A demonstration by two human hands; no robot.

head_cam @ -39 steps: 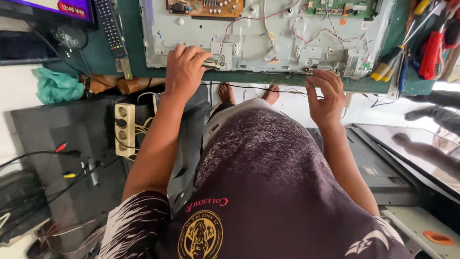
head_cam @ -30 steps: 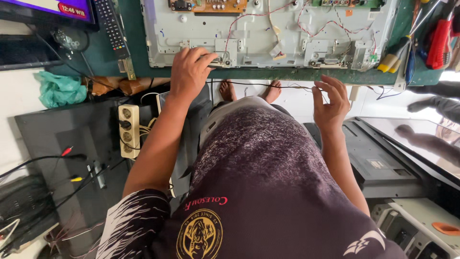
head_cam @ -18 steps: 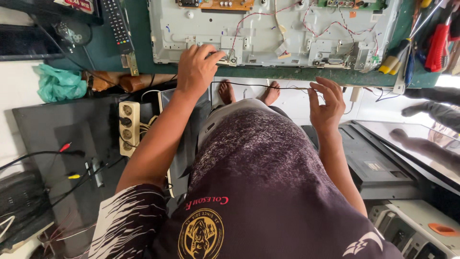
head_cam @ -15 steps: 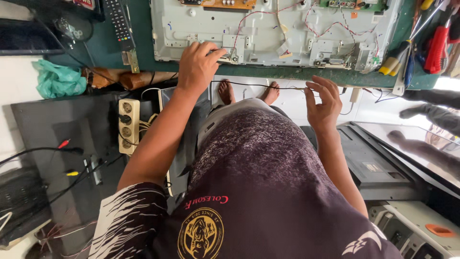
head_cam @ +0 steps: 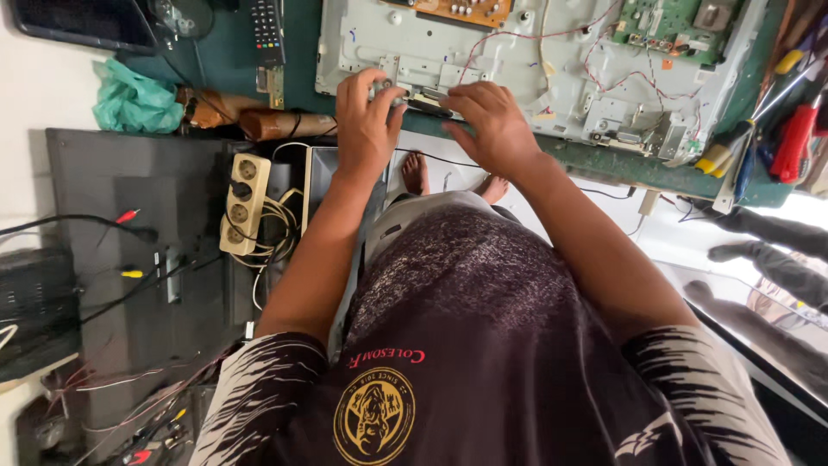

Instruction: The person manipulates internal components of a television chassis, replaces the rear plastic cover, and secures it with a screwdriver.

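On the metal chassis (head_cam: 517,60), hands (previously apart) now meet.

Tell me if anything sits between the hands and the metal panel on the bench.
Nothing visible does. The left hand and right hand both rest directly on the near edge of the grey metal panel; red wires lie farther up, clear of both.

We see a beige power strip (head_cam: 243,204) on the dark panel; above it lies a green cloth (head_cam: 134,102), farther up a black remote control (head_cam: 267,30), far right red-handled tools (head_cam: 795,138).
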